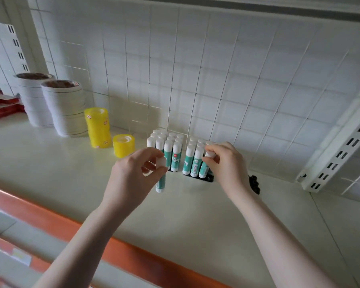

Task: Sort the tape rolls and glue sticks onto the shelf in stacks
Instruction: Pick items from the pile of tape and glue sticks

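Two bare forearms reached in over the orange front edge [50, 221] of the smooth, cream-coloured shelf [195, 225]. The left hand [131, 177] pinched the white cap of a glue stick [160, 185] between thumb and curled fingers, the slim green-and-white cylinder hanging upright just above the shelf surface, in front of the left cluster. The right hand [227, 165] had its fingertips curled around the white cap of another glue stick [205, 168], which stood at the front right corner of the right cluster [193, 161]; a dark base showed under those sticks. Beside it, a little apart, the left cluster [168, 150] of capped sticks stood upright in tight rows. Small black objects [255, 183] lay just beyond the right wrist; what they were I could not tell. Farther left sat a short roll stack of glossy yellow tape [123, 145], then a taller yellow stack [97, 127], then two tall stacks of white tape rolls [64, 109] with brown cores. Red boxes [2, 107] lay at the far left. Square white tiles [216, 69] covered the back wall, and a slotted white metal upright [341, 150] slanted at the right.
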A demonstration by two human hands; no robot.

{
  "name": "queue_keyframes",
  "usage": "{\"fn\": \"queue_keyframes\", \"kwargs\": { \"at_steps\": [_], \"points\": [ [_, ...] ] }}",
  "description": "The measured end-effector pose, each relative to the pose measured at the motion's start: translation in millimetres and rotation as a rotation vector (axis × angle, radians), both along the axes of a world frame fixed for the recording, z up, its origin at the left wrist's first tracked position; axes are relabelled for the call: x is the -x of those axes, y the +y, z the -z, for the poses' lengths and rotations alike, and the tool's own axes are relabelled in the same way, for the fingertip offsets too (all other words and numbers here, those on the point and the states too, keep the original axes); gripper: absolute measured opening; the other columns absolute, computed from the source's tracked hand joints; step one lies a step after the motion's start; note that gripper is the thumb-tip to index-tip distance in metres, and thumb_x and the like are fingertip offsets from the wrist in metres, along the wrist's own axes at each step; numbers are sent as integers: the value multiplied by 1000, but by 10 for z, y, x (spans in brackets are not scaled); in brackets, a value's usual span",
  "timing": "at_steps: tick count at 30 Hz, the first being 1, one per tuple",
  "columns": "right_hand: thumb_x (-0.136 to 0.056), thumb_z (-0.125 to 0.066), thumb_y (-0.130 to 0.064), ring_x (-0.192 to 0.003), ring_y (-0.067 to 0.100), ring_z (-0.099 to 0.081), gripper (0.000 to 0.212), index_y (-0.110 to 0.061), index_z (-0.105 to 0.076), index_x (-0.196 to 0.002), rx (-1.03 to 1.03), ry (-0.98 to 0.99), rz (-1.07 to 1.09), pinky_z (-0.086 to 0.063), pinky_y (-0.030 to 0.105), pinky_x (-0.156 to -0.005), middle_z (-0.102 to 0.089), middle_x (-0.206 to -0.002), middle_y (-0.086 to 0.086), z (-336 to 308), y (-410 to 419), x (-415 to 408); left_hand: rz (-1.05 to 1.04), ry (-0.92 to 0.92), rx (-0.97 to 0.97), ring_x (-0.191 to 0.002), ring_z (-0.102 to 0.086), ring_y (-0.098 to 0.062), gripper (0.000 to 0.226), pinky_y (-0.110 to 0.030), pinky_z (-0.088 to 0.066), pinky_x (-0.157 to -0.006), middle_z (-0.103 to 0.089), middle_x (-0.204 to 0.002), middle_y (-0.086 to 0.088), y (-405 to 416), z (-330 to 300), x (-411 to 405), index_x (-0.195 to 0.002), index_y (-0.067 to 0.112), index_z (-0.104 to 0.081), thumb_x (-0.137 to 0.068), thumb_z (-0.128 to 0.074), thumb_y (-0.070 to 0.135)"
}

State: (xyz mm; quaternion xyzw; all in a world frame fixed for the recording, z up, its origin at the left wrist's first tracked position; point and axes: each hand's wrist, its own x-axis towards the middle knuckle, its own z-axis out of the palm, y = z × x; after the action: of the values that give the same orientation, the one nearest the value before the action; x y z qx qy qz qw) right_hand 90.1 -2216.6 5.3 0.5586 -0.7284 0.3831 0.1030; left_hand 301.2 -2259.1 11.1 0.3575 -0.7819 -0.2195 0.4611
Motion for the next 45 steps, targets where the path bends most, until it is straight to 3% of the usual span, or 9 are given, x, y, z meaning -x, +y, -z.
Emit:
{"fn": "queue_keyframes", "kwargs": {
  "at_steps": [4, 8, 14, 22, 31, 34, 38, 42, 45],
  "points": [
    [-79, -70, -6, -74, 22, -61, 19, -7, -69, -98, 64, 28, 15, -43, 28, -69, -62, -94, 7, 22, -2, -13, 12, -1, -15, -68, -63, -4, 20, -22, -50, -68, -66, -73, 13, -53, 34, -17, -86, 22, -67, -72, -75, 10],
    [-77, -71, -5, -65, 13, -52, 11, -8, -69, -88, 118, 48, 15, -40, 26, -63, -57, -82, 1, 46, -7, 3, 21, 1, -14, -67, -63, -5, 21, -23, -50, -68, -67, -75, 12, -104, 65, -4, -88, 22, -67, -72, -75, 11],
    [-76, -73, -4, -65, 27, -59, 5, -4, -71, -81, 146, 68, -18, -49, 34, -62, -61, -82, 9, 90, -91, 39, 11, -8, -13, -71, -62, -5, 21, -17, -49, -67, -67, -74, 12, -152, 102, 14, -88, 20, -68, -72, -76, 10],
    [-76, -63, -10, -59, 25, -58, 11, -3, -70, -79, 209, 163, -33, -40, 27, -52, -59, -76, 8, 168, -102, 31, 12, 14, -36, -66, -63, -7, 20, -22, -50, -67, -67, -73, 7, -194, 119, 84, -87, 19, -67, -72, -75, 8],
    [-81, -59, -13, -66, 27, -62, 17, -7, -72, -92, 220, 250, -4, -44, 24, -61, -66, -83, 7, 6, 154, 163, 75, 15, 30, -68, -63, -7, 20, -27, -52, -68, -67, -76, 9, -201, -44, 238, -88, 20, -68, -72, -75, 9],
    [-82, -64, -7, -65, 30, -62, 11, -7, -71, -90, 182, 267, 80, -51, 32, -59, -65, -81, 8, -76, 339, 345, 106, 6, 75, -70, -59, -3, 19, -24, -50, -68, -64, -74, 15, -190, -149, 385, -88, 21, -68, -72, -73, 13],
    [-76, -72, -5, -72, 33, -64, 13, -7, -72, -90, 3, 330, 230, -52, 38, -58, -65, -80, 10, -10, 602, 554, 176, -18, 123, -73, -57, 0, 18, -8, -41, -67, -64, -75, 12, -133, -287, 641, -90, 18, -68, -73, -74, 14],
    [-76, -75, -17, -70, 33, -60, 13, -6, -71, -80, -196, 396, 322, -48, 38, -62, -64, -74, 9, 120, 817, 722, 218, -38, 139, -78, -57, -1, 17, -12, -42, -72, -65, -81, 15, -87, -342, 919, -92, 19, -67, -75, -72, 17],
    [-70, -80, -17, -63, 32, -60, 15, -8, -71, -78, -184, 384, 331, -50, 39, -59, -62, -70, 7, 174, 921, 765, 216, -62, 166, -81, -59, -7, 18, -21, -45, -73, -64, -80, 16, -84, -303, 1081, -92, 20, -68, -75, -73, 17]
  ]
}}
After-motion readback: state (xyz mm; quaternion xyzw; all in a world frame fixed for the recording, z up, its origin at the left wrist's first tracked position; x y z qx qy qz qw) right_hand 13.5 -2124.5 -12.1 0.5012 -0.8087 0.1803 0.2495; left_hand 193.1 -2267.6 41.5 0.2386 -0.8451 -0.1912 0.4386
